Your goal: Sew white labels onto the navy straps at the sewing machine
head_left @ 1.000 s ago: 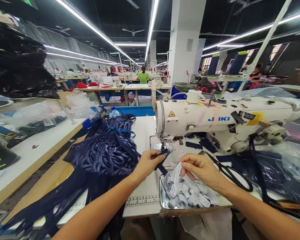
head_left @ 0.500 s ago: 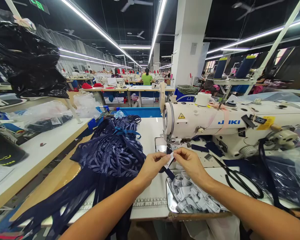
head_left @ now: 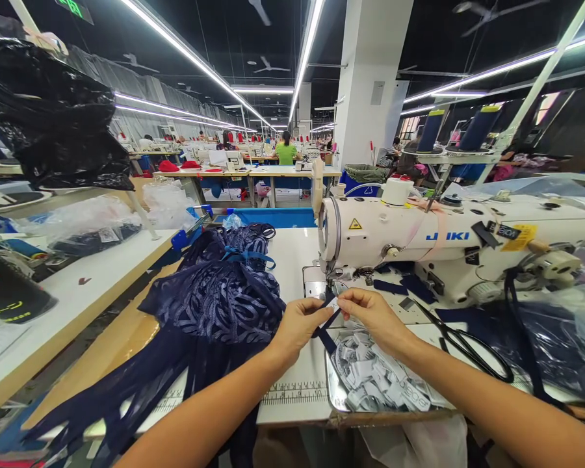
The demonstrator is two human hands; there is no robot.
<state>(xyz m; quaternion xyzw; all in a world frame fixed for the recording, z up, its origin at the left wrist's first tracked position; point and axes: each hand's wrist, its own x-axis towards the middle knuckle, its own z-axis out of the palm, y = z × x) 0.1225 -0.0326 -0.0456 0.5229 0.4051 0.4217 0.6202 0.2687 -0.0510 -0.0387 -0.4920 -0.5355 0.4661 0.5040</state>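
In front of the sewing machine's needle, my left hand is closed in a pinch on a narrow navy fabric strip. Close against it, my right hand pinches a small white label, partly covered by the fingertips and navy cloth. Just behind the fingers is the JUKI sewing machine. A heap of loose white printed labels lies in a shiny metal tray below my right hand. Beside my left forearm, navy patterned lace garments are bunched up, tied with a blue band.
Black scissors lie right of my right hand, near navy pieces in clear plastic. A printed ruler runs along the table's front edge. At left stands another white table. Several people work at machines farther back.
The white label between my fingertips was showing its printed face; now less of it shows and navy cloth lies against it. Both hands stay at nearly the same spot.
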